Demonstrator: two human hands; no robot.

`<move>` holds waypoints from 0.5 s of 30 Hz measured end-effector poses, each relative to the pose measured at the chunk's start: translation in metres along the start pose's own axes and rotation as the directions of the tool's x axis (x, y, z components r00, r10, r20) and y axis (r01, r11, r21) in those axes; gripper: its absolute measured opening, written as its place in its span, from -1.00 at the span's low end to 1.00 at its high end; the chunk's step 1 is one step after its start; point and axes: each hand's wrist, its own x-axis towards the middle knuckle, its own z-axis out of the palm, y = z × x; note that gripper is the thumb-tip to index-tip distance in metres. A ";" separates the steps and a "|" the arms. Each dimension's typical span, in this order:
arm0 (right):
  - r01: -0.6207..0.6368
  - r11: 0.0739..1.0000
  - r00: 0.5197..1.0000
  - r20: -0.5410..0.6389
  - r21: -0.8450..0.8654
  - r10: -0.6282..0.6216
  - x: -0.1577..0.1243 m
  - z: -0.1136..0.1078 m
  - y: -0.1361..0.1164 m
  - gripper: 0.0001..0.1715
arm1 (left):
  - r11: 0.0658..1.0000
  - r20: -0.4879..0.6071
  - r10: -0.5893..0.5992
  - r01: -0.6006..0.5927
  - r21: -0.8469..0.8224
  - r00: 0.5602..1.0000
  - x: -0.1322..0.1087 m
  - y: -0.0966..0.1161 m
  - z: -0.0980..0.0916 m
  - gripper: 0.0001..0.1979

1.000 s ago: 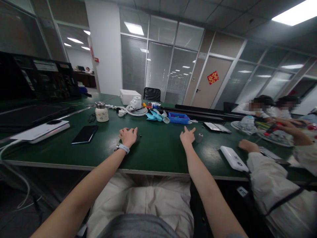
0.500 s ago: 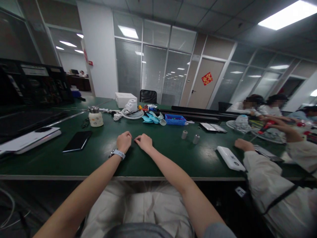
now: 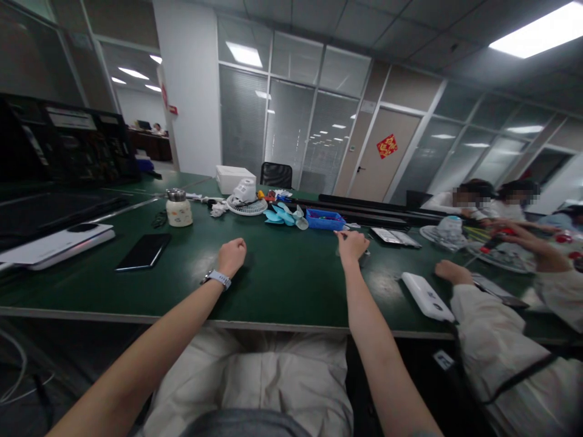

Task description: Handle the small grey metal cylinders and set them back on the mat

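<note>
My left hand rests on the green table as a closed fist, a watch on its wrist; whatever is inside the fist is hidden. My right hand is stretched further out to the right with its fingers curled together. It sits over the spot where two small grey cylinders stand, and only a sliver of one shows beside it. I cannot see what its fingers hold.
A black phone, a white flat device and a jar lie to the left. Behind are a white fan, blue fan blades and a blue tray. A co-worker's hand and a white box are on the right.
My right hand left the left hand, where the two met half a second ago, and moved right onto the grey cylinders. My left hand stayed put and closed into a fist.
</note>
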 end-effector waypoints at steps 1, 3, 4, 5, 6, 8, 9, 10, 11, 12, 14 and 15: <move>-0.023 0.999 1.000 0.003 -0.023 0.023 0.002 0.003 0.007 -0.59 | 1.000 0.001 0.004 -0.004 0.006 1.000 0.000 0.000 0.000 -0.74; -0.051 0.997 0.998 0.019 -0.061 0.052 0.004 0.011 0.015 -0.59 | 1.000 0.009 0.012 -0.013 0.017 1.000 0.000 0.000 0.000 -0.74; -0.062 0.995 0.997 0.029 -0.079 0.065 0.004 0.014 0.017 -0.60 | 1.000 0.014 0.009 -0.009 0.022 1.000 0.000 0.001 0.000 -0.74; -0.073 0.993 0.996 0.040 -0.097 0.077 0.004 0.017 0.018 -0.60 | 1.000 0.020 0.002 -0.002 0.027 1.000 0.000 0.001 0.000 -0.74; -0.085 0.990 0.995 0.046 -0.114 0.090 0.003 0.020 0.019 -0.60 | 1.000 0.024 -0.008 0.007 0.029 1.000 0.000 0.001 0.000 -0.74; -0.097 0.986 0.994 0.039 -0.133 0.103 0.002 0.023 0.020 -0.61 | 0.999 0.024 -0.020 0.020 0.027 0.999 -0.001 0.002 -0.001 -0.74; -0.098 0.986 0.994 0.031 -0.134 0.103 0.002 0.023 0.021 -0.61 | 0.999 0.022 -0.022 0.021 0.025 1.000 -0.001 0.003 -0.002 -0.73; -0.097 0.987 0.995 0.020 -0.131 0.100 0.002 0.023 0.021 -0.60 | 0.999 0.019 -0.020 0.020 0.025 1.000 -0.001 0.003 -0.003 -0.73; -0.095 0.987 0.995 0.009 -0.129 0.097 0.002 0.022 0.021 -0.60 | 1.000 0.014 -0.016 0.016 0.025 1.000 -0.002 0.003 -0.003 -0.73; -0.095 0.987 0.995 0.000 -0.127 0.096 0.002 0.021 0.022 -0.60 | 1.000 0.011 -0.011 0.011 0.027 1.000 -0.002 0.003 -0.003 -0.73; -0.101 0.986 0.995 -0.005 -0.130 0.102 0.002 0.020 0.022 -0.60 | 0.999 0.007 -0.005 0.005 0.033 1.000 -0.002 0.003 -0.004 -0.72; -0.107 0.985 0.994 0.000 -0.133 0.108 0.002 0.020 0.022 -0.61 | 0.999 0.007 -0.003 0.003 0.036 1.000 -0.002 0.003 -0.003 -0.72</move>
